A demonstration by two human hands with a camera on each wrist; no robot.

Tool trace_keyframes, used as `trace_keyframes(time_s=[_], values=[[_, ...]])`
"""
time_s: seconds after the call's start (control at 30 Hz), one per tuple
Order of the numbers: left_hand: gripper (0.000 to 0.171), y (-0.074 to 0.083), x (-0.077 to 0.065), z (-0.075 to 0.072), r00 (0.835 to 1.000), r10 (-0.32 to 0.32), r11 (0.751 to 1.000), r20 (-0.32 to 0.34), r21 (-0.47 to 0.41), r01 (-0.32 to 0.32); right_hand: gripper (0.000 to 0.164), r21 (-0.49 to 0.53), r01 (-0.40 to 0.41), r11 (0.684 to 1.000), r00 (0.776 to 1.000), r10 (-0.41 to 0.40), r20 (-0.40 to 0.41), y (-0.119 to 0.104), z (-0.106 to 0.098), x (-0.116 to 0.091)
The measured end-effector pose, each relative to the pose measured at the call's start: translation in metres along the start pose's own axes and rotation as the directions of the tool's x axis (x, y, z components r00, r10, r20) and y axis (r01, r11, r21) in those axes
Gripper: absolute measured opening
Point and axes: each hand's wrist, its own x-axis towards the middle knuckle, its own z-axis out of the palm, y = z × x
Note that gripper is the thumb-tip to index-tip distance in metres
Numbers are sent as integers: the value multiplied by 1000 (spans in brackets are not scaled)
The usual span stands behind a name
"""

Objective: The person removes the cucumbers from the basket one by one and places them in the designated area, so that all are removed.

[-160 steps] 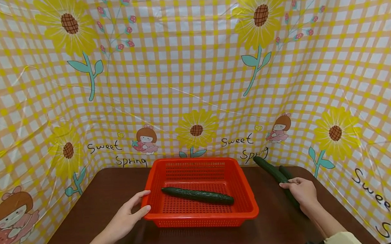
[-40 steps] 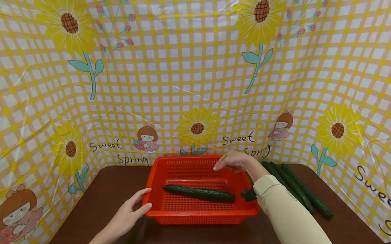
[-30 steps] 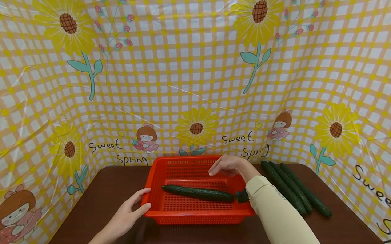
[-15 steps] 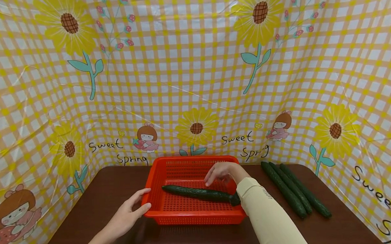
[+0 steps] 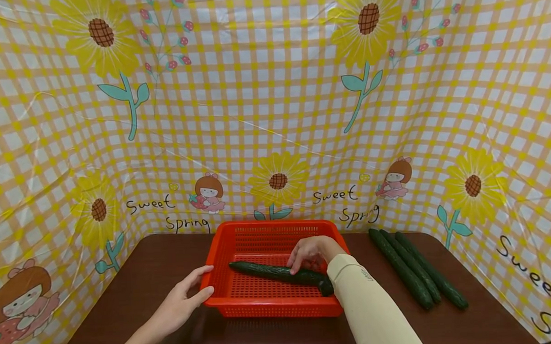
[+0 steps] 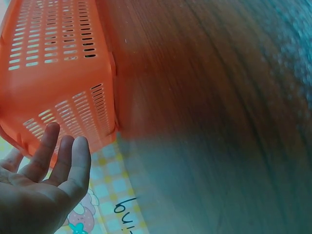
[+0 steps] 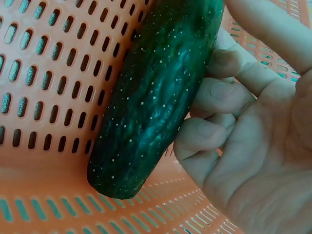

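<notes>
A dark green cucumber (image 5: 261, 271) lies slantwise across the floor of a red slotted plastic basket (image 5: 281, 307). My right hand (image 5: 311, 252) is down inside the basket, over the right half of this cucumber. In the right wrist view, the bent fingers (image 7: 204, 131) of that hand are right at the cucumber's (image 7: 151, 97) side, near its blunt end, with the thumb apart from them. My left hand (image 5: 184, 299) rests at the basket's left rim, thumb and fingers spread. The left wrist view shows its fingers (image 6: 78, 161) extended beside the basket's slotted wall.
Three more cucumbers (image 5: 402, 271) lie side by side on the dark brown table (image 5: 168, 253), right of the basket. Behind and at both sides hangs a yellow checked cloth (image 5: 273, 115) with printed flowers.
My right hand went from the cucumbers at the right to above the basket, then moved left and down to the cucumber inside. The left hand and basket stay put.
</notes>
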Motion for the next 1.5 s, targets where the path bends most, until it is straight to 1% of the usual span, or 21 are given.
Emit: trace_keyframes(time_s=[0.1,0.23,0.37,0.5,0.57,0.67,0.8,0.93,1.0,1.13,1.23,1.37,1.5], values=[[51,1,0,0,1000,2,1000,-1,-5,-2,20,-17,-20,1000,1000,20,-2,0,1,1],[51,1,0,-1,1000,5,1000,-8,12,-5,16,-76,-36,997,999,35,-9,0,2,2],[51,2,1,-1,1000,2,999,-19,33,-1,13,-129,-19,991,1000,21,10,0,3,3],[51,2,0,0,1000,1,999,-21,42,0,20,-158,14,987,1000,-11,19,-1,3,5],[51,1,1,0,1000,4,999,-19,38,-3,22,-171,35,985,999,-35,-2,0,2,7],[51,1,2,1,1000,8,999,-18,32,-7,22,-193,59,980,996,-71,-60,0,0,9],[51,1,3,2,1000,13,999,-21,31,-12,20,-255,82,963,984,-120,-135,0,-2,9],[51,1,4,2,1000,11,999,-24,35,-10,23,-311,107,944,970,-168,-176,-1,-3,9],[51,1,3,3,1000,7,999,-29,44,-6,24,-315,117,942,967,-180,-181,-1,-3,9],[50,2,6,4,1000,7,999,-30,41,-6,26,-301,114,947,967,-176,-186,1,-7,10],[50,2,7,4,1000,7,1000,-29,29,-6,32,-292,115,950,966,-176,-191,3,-10,12],[51,1,9,5,999,-3,1000,-35,28,4,40,-233,105,967,971,-150,-186,9,-14,15],[51,0,11,7,1000,-7,1000,-28,24,8,43,-160,84,983,977,-113,-180,13,-17,17]])
